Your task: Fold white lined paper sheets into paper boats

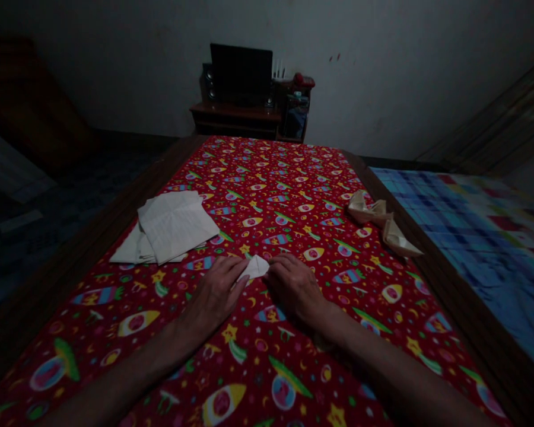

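Between my hands, low over the patterned red cloth (289, 237), is a small folded piece of white paper (257, 266) with a crease down its middle. My left hand (220, 286) grips its left side, fingers on top and thumb at the near edge. At its right corner, the fingertips of my right hand (295, 286) are closed on it; part of the paper there is hidden by the fingers. A stack of creased paper sheets (178, 225) lies beyond my left hand. Several folded paper shapes (367, 210) rest near the cloth's right edge, beyond my right hand.
The cloth covers a long surface with dark wooden edges (454, 290). At the far end stands a low wooden cabinet (235, 115) with a dark screen (241, 74) and speakers. To the right is a blue checked cloth (454, 237). The room is dim.
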Demonstrator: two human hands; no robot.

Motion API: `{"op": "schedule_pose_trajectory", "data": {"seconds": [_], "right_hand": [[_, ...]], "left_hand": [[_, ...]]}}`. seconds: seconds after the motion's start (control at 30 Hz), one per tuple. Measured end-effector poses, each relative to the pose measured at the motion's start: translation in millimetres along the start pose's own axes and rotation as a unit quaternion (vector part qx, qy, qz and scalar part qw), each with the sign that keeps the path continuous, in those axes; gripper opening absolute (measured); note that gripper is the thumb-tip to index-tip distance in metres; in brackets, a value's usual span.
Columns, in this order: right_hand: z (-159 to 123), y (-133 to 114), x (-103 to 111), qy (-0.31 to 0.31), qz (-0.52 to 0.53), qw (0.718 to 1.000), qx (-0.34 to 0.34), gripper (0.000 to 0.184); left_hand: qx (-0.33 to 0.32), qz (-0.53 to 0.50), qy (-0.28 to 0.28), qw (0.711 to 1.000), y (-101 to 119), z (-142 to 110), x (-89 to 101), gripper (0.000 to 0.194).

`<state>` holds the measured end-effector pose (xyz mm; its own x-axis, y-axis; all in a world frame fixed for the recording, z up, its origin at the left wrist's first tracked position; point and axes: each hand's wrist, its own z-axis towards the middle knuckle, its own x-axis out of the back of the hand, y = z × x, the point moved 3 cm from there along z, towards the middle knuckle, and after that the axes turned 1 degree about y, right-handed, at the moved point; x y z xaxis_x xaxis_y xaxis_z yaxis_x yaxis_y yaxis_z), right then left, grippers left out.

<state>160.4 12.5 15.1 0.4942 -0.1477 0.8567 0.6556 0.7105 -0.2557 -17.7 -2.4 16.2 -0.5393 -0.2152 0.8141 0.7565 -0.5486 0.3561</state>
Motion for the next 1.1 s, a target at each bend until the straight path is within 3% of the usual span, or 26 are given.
{"op": "schedule_pose_trajectory", "data": {"seconds": [0.13,0.37,0.57,0.67,0.73,0.83,1.1], "right_hand": [[1,3,3,0.009,0.032,0.998,-0.048,0.010],[4,6,5,0.000,0.077,0.992,-0.100,0.006],[3,8,6,0.033,0.113,0.988,-0.103,0.003],[3,8,8,0.061,0.144,0.982,-0.105,0.023],[4,8,8,0.043,0.168,0.980,-0.100,0.026],[6,9,7,0.006,0.215,0.972,-0.094,0.014],[4,13,5,0.009,0.289,0.953,-0.089,0.018]], "left_hand": [[0.051,0.039,-0.040,0.997,6,2,-3.0,0.017],[0.059,0.025,-0.033,0.997,2,8,-6.9,0.018],[0.084,-0.038,-0.009,0.996,-2,15,-7.4,0.009],[0.077,-0.090,0.001,0.993,3,16,-6.8,0.011],[0.074,-0.119,-0.004,0.990,7,16,-6.7,0.011],[0.061,-0.142,-0.008,0.988,13,13,-5.8,0.007],[0.041,-0.147,-0.019,0.988,16,8,-5.3,0.007]]}}
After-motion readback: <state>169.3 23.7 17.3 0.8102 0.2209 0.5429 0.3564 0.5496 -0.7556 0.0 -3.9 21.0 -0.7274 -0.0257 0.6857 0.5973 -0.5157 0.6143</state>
